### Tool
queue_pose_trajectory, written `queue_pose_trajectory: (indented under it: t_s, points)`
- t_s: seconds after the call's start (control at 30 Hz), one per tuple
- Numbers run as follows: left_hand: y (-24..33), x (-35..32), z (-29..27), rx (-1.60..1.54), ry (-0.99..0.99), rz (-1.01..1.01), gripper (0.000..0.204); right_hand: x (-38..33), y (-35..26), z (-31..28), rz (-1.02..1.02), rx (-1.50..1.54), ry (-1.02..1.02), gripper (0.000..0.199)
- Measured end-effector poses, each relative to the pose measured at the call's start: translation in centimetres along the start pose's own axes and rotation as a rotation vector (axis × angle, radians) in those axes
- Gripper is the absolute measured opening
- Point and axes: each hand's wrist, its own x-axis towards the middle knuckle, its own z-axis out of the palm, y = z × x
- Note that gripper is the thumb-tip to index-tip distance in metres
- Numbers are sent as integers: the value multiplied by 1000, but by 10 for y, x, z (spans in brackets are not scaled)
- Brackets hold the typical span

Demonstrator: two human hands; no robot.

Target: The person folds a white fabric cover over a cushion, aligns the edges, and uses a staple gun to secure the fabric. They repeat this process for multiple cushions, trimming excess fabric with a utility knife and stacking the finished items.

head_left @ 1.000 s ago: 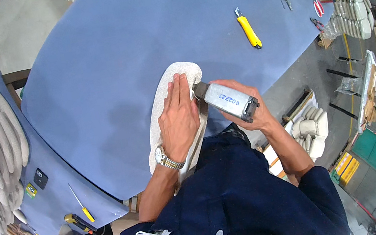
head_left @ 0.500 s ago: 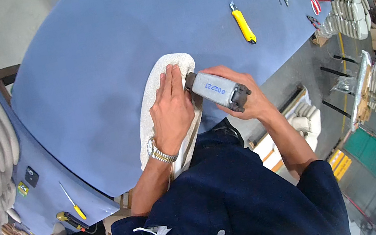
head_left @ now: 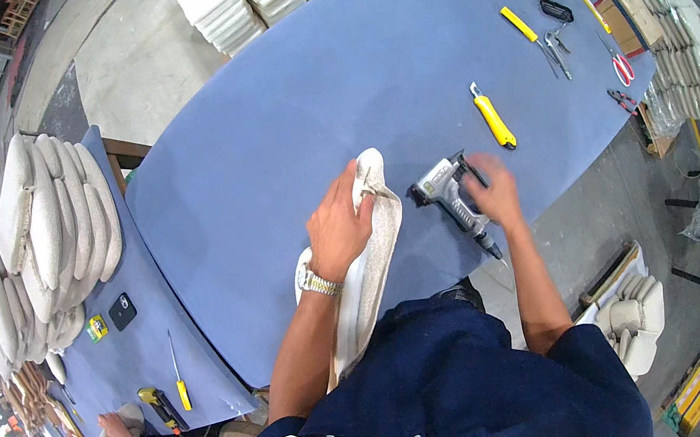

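**Upholstery bench: one hand on the pad, one on the stapler**

So the left hand (head_left: 340,228) is clamped over the top end of a long, cream-white fabric-covered seat pad (head_left: 367,276), fingers curled around its upper edge where the fabric bunches up. The pad's long axis runs from right under that hand down and slightly left toward the person's chest, so the far end points away up the table and the near end hangs over the table edge against the dark navy work shirt (head_left: 456,396). It looks tipped up on its side a bit rather than lying flat. There's a metal-band wristwatch (head_left: 318,282) on that wrist.

Just to the right of the pad, the right hand (head_left: 491,192) is wrapped around the grip of a silver and black pneumatic staple gun (head_left: 448,192). The gun rests on the blue felt-covered table (head_left: 261,140), its head toward the pad, handle trailing back toward the near table edge. Gun and pad are close but not touching as far as I can tell.

Just beyond the right hand there's a yellow-handled utility knife (head_left: 493,116) lying on the felt, pointing away. Further off that way, red-handled scissors (head_left: 620,66). Well off to the left of the left hand sits a stack of finished cream cushions (head_left: 51,224).
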Motion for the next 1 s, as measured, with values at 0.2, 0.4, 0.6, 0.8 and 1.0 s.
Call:
queue_pose_trajectory:
  t_s: [0.2,0.4,0.6,0.8,1.0]
  points:
    - [14,0,5,-7,-12,-51,57,86,35,3,131,-330,223,54]
    - [6,-4,-7,-78,16,20,60,89,54,11,163,-362,207,35]
    - [26,-12,-42,-377,233,117,58,18,-90,-20,0,732,215,34]
    - [65,-3,-47,-948,198,28,52,-50,-234,-21,-583,647,31,32]
    - [30,-23,-92,-633,264,-259,51,-42,-194,14,-434,189,96,24]
